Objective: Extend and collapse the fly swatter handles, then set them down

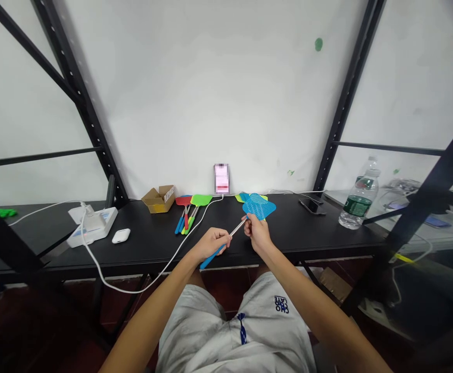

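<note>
A blue fly swatter (pixel 264 207) is held slantwise over the front of the black table, its head up and to the right. My left hand (pixel 214 243) is closed around its blue handle where the metal rod begins. At the base of the swatter head, my right hand (pixel 256 231) pinches the rod's upper end. Behind that head, partly hidden, lie yellow-green and blue swatter heads (pixel 240 198). To the left on the table rests a group of swatters, among them a red one (pixel 183 200) and a green one (pixel 201 199), handles toward me.
A cardboard box (pixel 159 201) and an upright phone (pixel 222 179) stand near the wall. A white cable (pixel 172 259) loops over the table's front edge from a power strip (pixel 96 226). An earbud case (pixel 121 235), a dark phone (pixel 312 206) and a water bottle (pixel 359 202) also stand around.
</note>
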A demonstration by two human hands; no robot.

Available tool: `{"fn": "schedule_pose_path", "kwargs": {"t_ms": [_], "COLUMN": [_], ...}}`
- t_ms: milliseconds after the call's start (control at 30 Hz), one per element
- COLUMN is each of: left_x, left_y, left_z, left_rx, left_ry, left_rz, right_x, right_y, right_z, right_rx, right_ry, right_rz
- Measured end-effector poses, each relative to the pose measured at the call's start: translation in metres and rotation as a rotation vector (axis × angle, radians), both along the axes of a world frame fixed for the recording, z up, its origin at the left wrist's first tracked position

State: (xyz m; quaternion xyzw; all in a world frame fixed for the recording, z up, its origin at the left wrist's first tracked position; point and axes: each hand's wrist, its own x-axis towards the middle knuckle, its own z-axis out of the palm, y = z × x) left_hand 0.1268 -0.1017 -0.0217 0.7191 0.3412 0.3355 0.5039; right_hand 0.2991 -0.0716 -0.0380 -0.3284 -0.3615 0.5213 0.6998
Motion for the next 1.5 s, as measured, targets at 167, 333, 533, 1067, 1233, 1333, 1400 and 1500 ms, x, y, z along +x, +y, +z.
{"fn": "schedule_pose_path", "kwargs": {"t_ms": [167,333,533,1067,1233,1333,1400,1500], "left_x": [-0.001,-0.004,-0.007,-0.007,-0.007,-0.007,-0.008,-0.008], "left_y": [0.001,0.004,0.009,0.005,0.005,0.005,0.005,0.004], "left_z": [-0.001,-0.004,-0.009,-0.005,-0.003,-0.001,0.000,0.000], "left_rx": [0.043,-0.009,-0.067,-0.021,-0.003,-0.001,-0.010,-0.039], "left_ry": [0.018,-0.010,-0.058,-0.025,0.024,0.040,0.045,0.043], "left_rz": [0.006,-0.015,-0.039,-0.055,-0.058,-0.077,-0.087,-0.085], "right_x": [-0.006,-0.005,0.009,0.019,0.034,0.047,0.055,0.062], "right_y": [-0.003,-0.003,-0.001,0.001,0.007,0.010,0.011,0.010], "right_z": [0.000,0.001,0.006,0.007,0.010,0.014,0.018,0.023], "right_rx": [0.010,-0.003,-0.003,0.017,0.024,0.018,0.010,-0.012], "right_ry": [-0.010,-0.077,-0.296,-0.226,-0.240,-0.232,-0.242,-0.272], "right_rz": [-0.084,-0.090,-0.018,0.361,0.331,0.280,0.251,0.237]}}
